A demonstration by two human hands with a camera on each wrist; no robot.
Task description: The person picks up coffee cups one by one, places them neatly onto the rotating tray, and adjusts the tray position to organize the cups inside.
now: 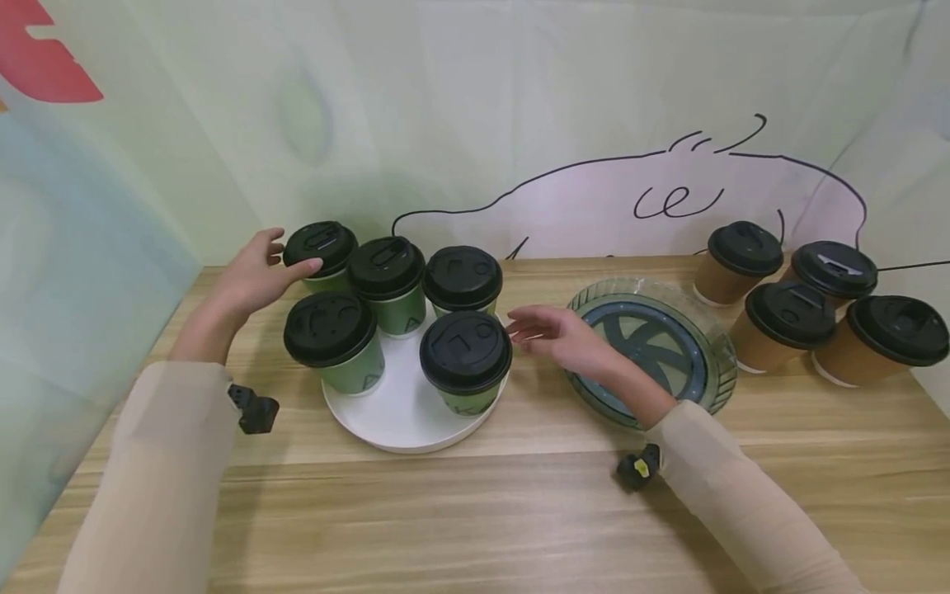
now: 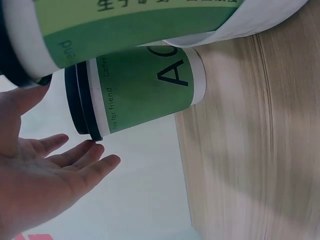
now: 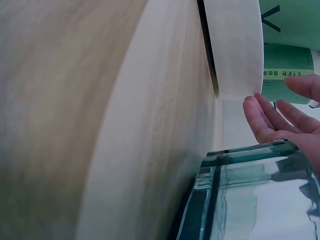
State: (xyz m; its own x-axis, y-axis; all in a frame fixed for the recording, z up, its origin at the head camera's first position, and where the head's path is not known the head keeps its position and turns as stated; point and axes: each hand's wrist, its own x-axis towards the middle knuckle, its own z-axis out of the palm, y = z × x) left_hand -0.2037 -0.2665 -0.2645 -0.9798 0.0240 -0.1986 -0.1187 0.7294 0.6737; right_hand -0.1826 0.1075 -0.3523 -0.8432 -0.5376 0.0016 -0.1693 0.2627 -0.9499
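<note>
My left hand (image 1: 256, 276) reaches around the back-left green paper cup (image 1: 321, 245), its thumb by the black lid and its fingers extended behind. In the left wrist view, this green cup (image 2: 145, 90) stands on wood beside the tray, fingertips near or at its lid. A second green cup (image 1: 330, 334) is close to the thumb. Several green cups with black lids are on a round white tray (image 1: 404, 396). My right hand (image 1: 560, 340), fingers loosely bent and holding nothing, hovers by the tray's right rim, near the front-right cup (image 1: 466, 363).
A round ribbed glass dish (image 1: 723, 363) with a blue patterned base lies beneath my right forearm. Several brown cups (image 1: 775, 326) with black lids stand at the table's right. A printed cloth backdrop (image 1: 460, 124) rises behind the wooden table (image 1: 416, 520).
</note>
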